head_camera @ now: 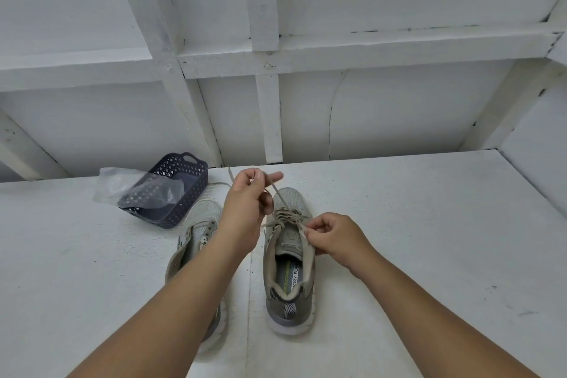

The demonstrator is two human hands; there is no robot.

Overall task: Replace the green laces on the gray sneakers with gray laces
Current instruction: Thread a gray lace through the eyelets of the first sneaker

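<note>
1. Two gray sneakers sit side by side on the white worktop (399,224), toes pointing away: the right sneaker (288,258) in plain sight, the left sneaker (196,236) partly under the forearm.
2. Left hand (245,205) is raised over the toes, fingers curled around a gray lace (277,193) that runs taut down to the right sneaker's eyelets.
3. Right hand (334,238) pinches the lace at the eyelets, fingertips together.
4. A dark basket (171,193) with a clear plastic bag (122,184) draped over it stands just beyond the left sneaker.
</note>
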